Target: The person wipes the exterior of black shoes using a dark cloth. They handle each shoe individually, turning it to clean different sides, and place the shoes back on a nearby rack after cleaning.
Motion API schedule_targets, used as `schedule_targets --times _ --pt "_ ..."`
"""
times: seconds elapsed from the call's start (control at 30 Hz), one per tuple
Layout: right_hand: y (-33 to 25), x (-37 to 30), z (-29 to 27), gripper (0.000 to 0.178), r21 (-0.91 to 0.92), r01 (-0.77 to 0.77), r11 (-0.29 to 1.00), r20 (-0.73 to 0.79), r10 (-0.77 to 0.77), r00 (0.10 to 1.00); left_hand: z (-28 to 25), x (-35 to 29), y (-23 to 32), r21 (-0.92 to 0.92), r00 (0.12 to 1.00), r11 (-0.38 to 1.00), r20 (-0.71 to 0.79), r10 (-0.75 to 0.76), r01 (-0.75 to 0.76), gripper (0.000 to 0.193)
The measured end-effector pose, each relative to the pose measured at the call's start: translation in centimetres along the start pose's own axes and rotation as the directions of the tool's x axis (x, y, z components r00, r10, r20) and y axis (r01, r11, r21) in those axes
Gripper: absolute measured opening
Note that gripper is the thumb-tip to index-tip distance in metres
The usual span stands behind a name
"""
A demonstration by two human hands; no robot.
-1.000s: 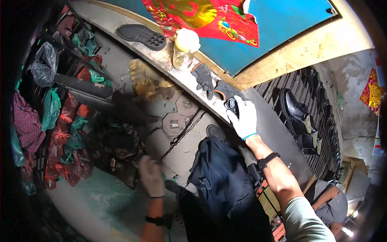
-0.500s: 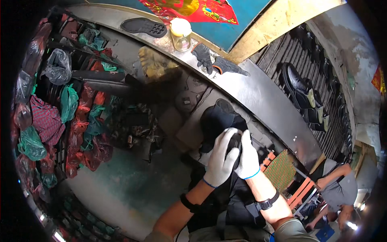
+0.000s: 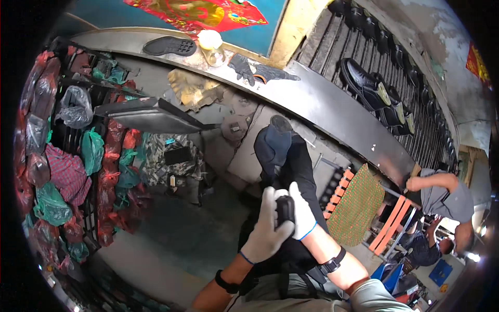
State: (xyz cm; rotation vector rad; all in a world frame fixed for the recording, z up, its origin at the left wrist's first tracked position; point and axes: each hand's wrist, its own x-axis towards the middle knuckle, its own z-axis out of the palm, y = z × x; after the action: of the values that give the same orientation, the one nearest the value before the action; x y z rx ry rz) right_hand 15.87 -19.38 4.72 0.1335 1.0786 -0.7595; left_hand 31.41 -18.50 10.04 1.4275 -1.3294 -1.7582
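Observation:
Both my hands wear white knit gloves and meet over my lap. My left hand (image 3: 267,231) wraps the left side of a black shoe-like object (image 3: 285,211), its thumb laid across the near end. Against the object's right side presses my right hand (image 3: 303,216), fingers pointing up and away from me. Only the object's narrow, rounded end shows between the palms, so its exact kind is unclear. My black-trousered leg (image 3: 301,161) stretches out beyond the hands.
A metal ledge (image 3: 343,117) carries a shoe sole (image 3: 169,46), a lidded jar (image 3: 212,49) and dark gloves (image 3: 244,70). Black shoes (image 3: 371,88) sit on a slatted rack at right. Bagged goods (image 3: 92,151) fill shelves at left. Another person (image 3: 447,197) is at far right, near a chair (image 3: 358,208).
My view has turned, so the ledge and rack sit further left. In the picture my hands are lower and further left, still around the black object, whose end shows more plainly.

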Motion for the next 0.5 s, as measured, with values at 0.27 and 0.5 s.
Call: schedule_targets --times 0.27,0.5 --pt "0.0 -2.4 -11.5 0.071 0.577 0.134 0.806 -0.01 -0.158 0.987 6.3 19.5 -38.7 -0.066 0.726 0.746 -0.189 -0.661 0.663 0.102" --pt "4.2 -2.9 -17.1 0.061 0.76 -0.038 0.649 0.063 -0.015 0.998 5.2 32.7 -45.2 0.938 0.894 0.318 0.019 -0.447 0.139 0.08"
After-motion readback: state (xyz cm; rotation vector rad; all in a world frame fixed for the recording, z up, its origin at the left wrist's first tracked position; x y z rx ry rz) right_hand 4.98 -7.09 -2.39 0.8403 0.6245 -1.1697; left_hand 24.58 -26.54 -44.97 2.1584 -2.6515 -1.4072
